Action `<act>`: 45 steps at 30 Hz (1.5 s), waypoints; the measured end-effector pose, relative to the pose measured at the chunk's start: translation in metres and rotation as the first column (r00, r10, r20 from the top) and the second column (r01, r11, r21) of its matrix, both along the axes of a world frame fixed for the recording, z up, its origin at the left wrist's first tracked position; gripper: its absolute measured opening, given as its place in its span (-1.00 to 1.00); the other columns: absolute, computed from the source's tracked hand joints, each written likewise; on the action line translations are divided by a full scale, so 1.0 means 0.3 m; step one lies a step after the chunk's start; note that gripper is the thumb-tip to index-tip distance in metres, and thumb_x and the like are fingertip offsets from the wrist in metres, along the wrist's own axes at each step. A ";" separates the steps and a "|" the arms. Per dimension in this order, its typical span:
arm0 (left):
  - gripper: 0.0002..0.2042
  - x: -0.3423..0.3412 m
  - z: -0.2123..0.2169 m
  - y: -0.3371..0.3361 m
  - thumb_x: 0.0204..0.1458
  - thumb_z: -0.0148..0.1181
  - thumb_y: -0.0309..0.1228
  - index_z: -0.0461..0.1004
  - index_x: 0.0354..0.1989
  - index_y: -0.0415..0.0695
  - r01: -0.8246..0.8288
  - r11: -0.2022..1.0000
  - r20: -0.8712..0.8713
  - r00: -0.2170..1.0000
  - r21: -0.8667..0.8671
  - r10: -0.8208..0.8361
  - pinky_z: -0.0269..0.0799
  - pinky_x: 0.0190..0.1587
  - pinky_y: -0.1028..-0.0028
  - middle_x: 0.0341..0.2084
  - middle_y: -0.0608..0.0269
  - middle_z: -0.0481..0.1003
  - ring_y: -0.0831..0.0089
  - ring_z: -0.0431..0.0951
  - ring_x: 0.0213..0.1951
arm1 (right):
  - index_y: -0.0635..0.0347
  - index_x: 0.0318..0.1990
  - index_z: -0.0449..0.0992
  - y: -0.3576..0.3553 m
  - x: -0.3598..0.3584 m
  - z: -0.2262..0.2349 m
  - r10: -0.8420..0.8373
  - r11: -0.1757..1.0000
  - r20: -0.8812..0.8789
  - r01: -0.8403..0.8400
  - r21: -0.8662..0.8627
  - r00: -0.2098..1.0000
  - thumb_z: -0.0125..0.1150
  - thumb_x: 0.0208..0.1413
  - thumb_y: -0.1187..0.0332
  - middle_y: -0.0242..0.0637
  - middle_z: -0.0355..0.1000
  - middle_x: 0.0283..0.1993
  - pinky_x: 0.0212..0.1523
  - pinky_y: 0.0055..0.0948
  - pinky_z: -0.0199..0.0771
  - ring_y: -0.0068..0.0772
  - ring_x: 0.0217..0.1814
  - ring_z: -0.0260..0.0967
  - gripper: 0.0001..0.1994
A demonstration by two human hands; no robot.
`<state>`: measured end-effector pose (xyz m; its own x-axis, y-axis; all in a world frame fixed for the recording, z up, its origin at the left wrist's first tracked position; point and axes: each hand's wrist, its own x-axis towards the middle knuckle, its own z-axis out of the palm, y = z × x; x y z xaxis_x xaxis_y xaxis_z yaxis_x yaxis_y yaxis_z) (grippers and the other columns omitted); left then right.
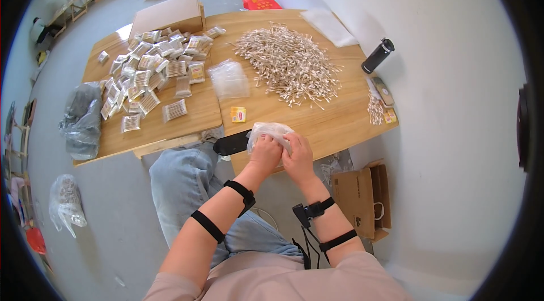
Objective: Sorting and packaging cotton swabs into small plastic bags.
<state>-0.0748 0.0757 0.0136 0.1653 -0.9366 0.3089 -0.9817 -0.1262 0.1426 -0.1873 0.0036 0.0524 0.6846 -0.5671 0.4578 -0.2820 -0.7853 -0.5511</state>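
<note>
Pinkish tee point(272, 278), L+R fingers point(297, 141) holding clear bag point(271, 127); swabs point(175, 110) in pkts point(141, 79)

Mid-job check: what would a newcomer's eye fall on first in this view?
Probably the big loose heap of cotton swabs on the right half of the wooden table, then the jumbled pile of packed swabs on its left half. At the table's near edge, the left hand and right hand hold a translucent plastic bag.

The left forearm point(224, 211) and right forearm point(328, 224) extend from the near side, angling inward; the left hand point(267, 151) and right hand point(298, 156) sit close together, fingers point(295, 139) bent.
</note>
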 end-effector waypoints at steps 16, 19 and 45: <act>-0.78 0.078 -0.018 0.076 -0.15 0.13 -0.47 0.52 -0.26 -0.15 0.086 0.995 -0.066 0.994 0.043 -0.083 0.36 0.05 0.40 -0.14 0.25 0.47 0.29 0.41 0.00 | 0.25 0.07 0.43 -0.035 -0.010 -0.126 0.174 0.977 -0.215 -0.195 -0.080 0.961 0.09 -0.13 0.68 -0.07 0.35 0.16 0.25 -0.19 0.27 -0.01 0.29 0.21 -0.50; -0.83 0.094 0.015 0.081 -0.16 0.15 -0.47 0.54 -0.34 -0.11 0.176 0.981 -0.052 0.984 0.082 -0.173 0.44 -0.07 0.39 -0.27 0.25 0.52 0.28 0.50 -0.13 | 0.21 0.04 0.47 -0.031 -0.019 -0.139 0.128 0.988 -0.171 -0.141 -0.069 0.977 0.07 -0.13 0.69 -0.10 0.39 0.13 0.21 -0.18 0.32 -0.04 0.26 0.25 -0.52; -0.70 0.819 0.052 0.342 -0.02 0.24 -0.38 0.41 -0.09 -0.13 -0.590 0.786 -0.447 0.662 0.184 0.602 0.47 -0.16 0.24 -0.30 0.16 0.52 0.17 0.54 -0.22 | 0.19 0.03 0.45 -0.056 0.002 0.019 0.077 0.994 -0.084 -0.083 -0.070 0.994 0.17 -0.10 0.62 -0.02 0.35 0.13 0.17 -0.11 0.32 0.11 0.25 0.21 -0.56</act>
